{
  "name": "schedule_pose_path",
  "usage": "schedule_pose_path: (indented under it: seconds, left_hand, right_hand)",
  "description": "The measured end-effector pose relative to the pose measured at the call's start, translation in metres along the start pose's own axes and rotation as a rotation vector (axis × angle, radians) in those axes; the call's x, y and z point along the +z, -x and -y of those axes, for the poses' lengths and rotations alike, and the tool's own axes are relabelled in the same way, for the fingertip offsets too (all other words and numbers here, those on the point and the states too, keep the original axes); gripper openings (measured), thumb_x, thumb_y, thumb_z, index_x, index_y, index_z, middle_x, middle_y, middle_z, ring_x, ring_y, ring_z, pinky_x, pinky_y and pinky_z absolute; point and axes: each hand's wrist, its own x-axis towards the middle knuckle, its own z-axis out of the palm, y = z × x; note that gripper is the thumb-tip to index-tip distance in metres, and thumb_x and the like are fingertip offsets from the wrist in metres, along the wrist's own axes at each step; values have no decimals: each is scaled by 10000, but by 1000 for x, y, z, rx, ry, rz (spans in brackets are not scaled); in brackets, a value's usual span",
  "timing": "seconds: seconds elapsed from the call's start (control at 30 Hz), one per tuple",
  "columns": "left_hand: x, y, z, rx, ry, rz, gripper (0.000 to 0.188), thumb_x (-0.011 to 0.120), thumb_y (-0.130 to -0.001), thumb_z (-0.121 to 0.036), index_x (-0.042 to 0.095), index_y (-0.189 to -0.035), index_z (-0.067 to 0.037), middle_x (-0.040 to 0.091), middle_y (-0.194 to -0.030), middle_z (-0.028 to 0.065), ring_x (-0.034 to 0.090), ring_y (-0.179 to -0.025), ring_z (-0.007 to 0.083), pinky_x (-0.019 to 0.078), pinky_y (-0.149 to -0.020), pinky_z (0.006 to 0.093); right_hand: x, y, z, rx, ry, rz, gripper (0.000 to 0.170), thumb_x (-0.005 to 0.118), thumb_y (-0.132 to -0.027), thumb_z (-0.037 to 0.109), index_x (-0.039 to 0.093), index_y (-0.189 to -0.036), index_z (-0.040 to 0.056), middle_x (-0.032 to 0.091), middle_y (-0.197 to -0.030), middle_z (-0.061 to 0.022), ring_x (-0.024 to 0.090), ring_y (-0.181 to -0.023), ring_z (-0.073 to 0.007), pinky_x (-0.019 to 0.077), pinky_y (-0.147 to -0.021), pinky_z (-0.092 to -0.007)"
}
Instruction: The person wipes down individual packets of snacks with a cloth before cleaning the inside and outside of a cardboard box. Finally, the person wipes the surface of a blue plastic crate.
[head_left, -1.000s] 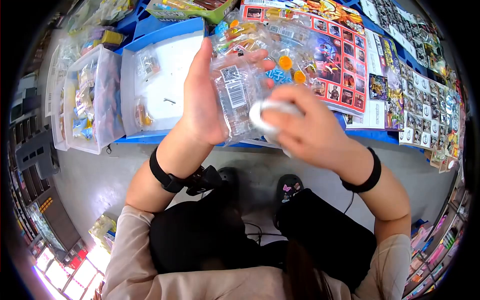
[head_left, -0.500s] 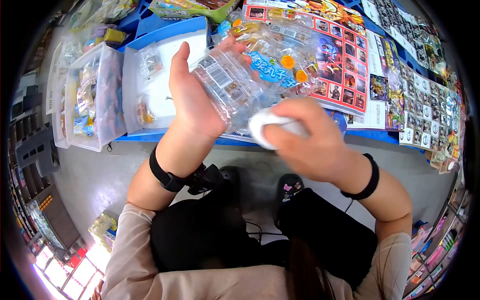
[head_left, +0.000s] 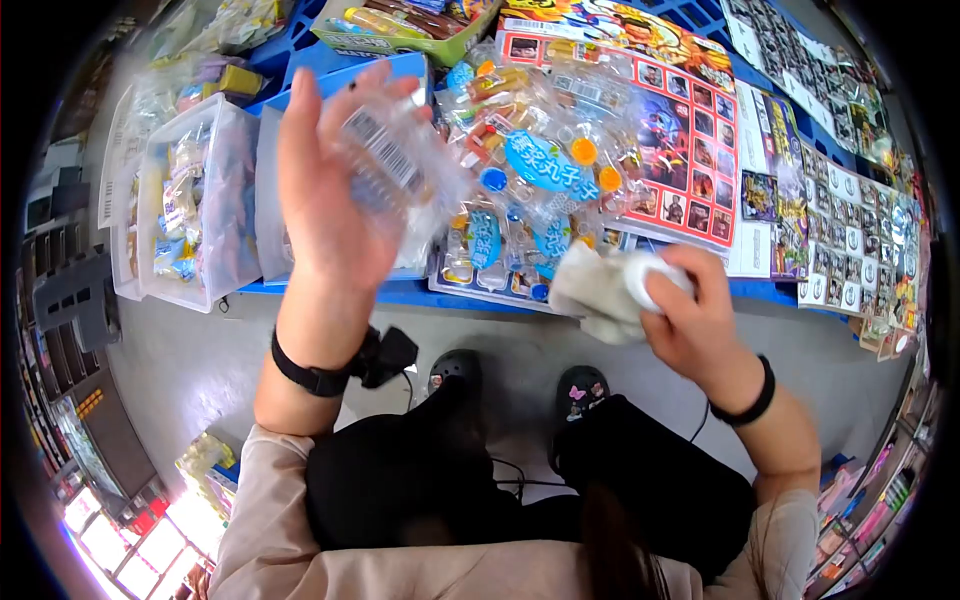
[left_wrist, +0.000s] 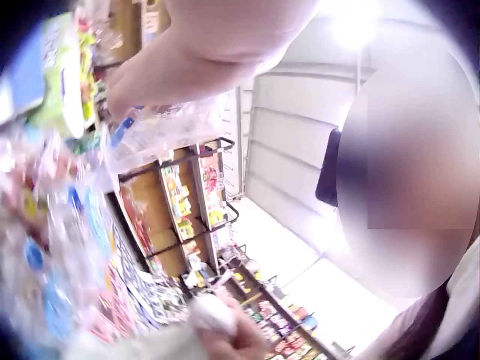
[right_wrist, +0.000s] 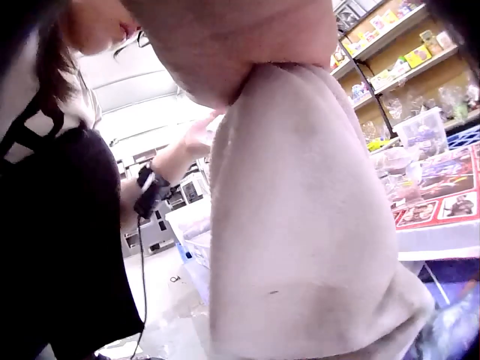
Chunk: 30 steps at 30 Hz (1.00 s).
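My left hand (head_left: 335, 190) grips a clear plastic packet (head_left: 385, 150) with a barcode label, its thumb apart; the packet is blurred. In the left wrist view the clear packet (left_wrist: 176, 135) hangs below the left hand (left_wrist: 202, 52). At the table's front edge, my right hand (head_left: 695, 315) pinches a whitish cloth (head_left: 595, 295), with a rounded white part at the fingers. The cloth (right_wrist: 300, 210) hangs down large in the right wrist view, below the right hand (right_wrist: 240, 37). Between the hands lies a pile of clear packets (head_left: 550, 160) with blue labels.
Clear plastic bins (head_left: 215, 200) of wrapped sweets stand at the left, beside a blue-edged tray (head_left: 270, 200) partly behind my left hand. A green box (head_left: 400, 40) sits at the back. Red-bordered picture sheets (head_left: 690, 150) and other printed sheets (head_left: 860, 220) cover the right side.
The left hand has moved left and up with the packet, away from the pile. The right hand has moved right with the cloth, which now shows more fully.
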Motion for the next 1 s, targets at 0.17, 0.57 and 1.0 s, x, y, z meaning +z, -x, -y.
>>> schedule_pose_path:
  seconds: [0.17, 0.57, 1.0]
  left_hand:
    - [-5, -80, 10, 736, -1045, 223, 808, 733, -667, -480, 411, -1194, 42, 496, -1118, 196, 553, -946, 295, 432, -839, 348]
    - [-96, -155, -4, 224, -1441, -67, 832, 610, -728, -554, 366, -1250, 47, 377, -1280, 246, 350, -1214, 365, 326, -984, 422]
    - [-183, -150, -14, -344, -1908, -584, 1004, 720, -624, -377, 131, -1382, -82, 262, -1333, 272, 309, -1218, 429, 316, -977, 483]
  right_hand:
    - [-28, 21, 22, 32, -59, 61, 351, 653, -559, -45, 584, -893, 39, 497, -986, -177, 525, -792, -314, 449, -648, -354]
    - [-30, 30, 25, 48, -87, 141, 327, 665, -553, -14, 571, -858, 57, 472, -999, -158, 504, -822, -308, 437, -672, -354]
    - [-19, 8, 25, -40, -160, 213, 371, 625, -538, -40, 555, -892, 50, 463, -999, -170, 493, -788, -288, 433, -634, -331]
